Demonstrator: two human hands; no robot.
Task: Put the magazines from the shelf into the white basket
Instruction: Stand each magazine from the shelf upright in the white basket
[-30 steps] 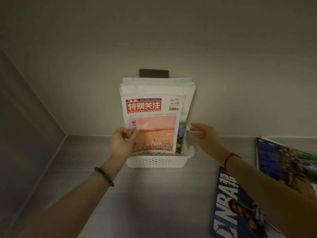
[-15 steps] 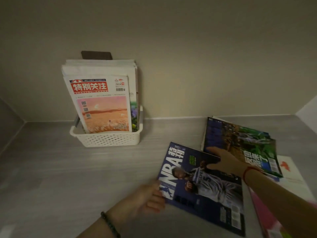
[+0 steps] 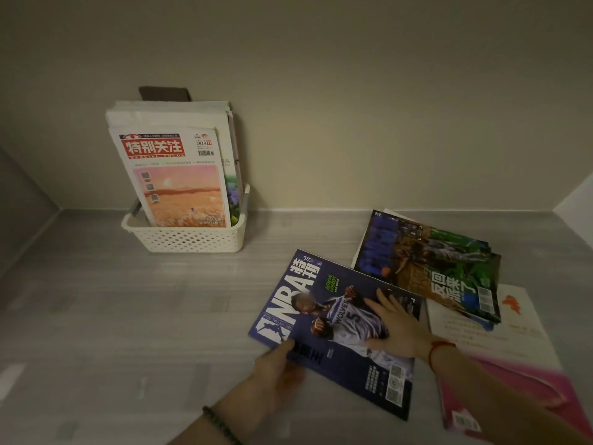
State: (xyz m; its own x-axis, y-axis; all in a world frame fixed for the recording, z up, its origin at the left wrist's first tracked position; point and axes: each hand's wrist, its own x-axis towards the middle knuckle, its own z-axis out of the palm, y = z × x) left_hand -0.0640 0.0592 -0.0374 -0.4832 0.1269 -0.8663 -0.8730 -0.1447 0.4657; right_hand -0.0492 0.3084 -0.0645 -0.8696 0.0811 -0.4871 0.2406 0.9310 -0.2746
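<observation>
Left hand (image 3: pixel 278 369) grips the near-left edge of the dark blue glossy NBA magazine (image 3: pixel 333 329), thumb on the cover, fingers apparently under the edge. Right hand (image 3: pixel 399 326) lies flat and spread on the same cover, palm down, pressing, not clenched. Magazine lies flat on the grey wood-grain shelf (image 3: pixel 128 316). Far left of both hands: white perforated plastic basket (image 3: pixel 189 239) against the back wall, holding upright magazines, red-titled one (image 3: pixel 179 181) in front. Beyond the right hand: green-and-blue cover stack (image 3: pixel 430 264). Just right of its wrist: white-and-pink magazine (image 3: pixel 494 348), flat.
</observation>
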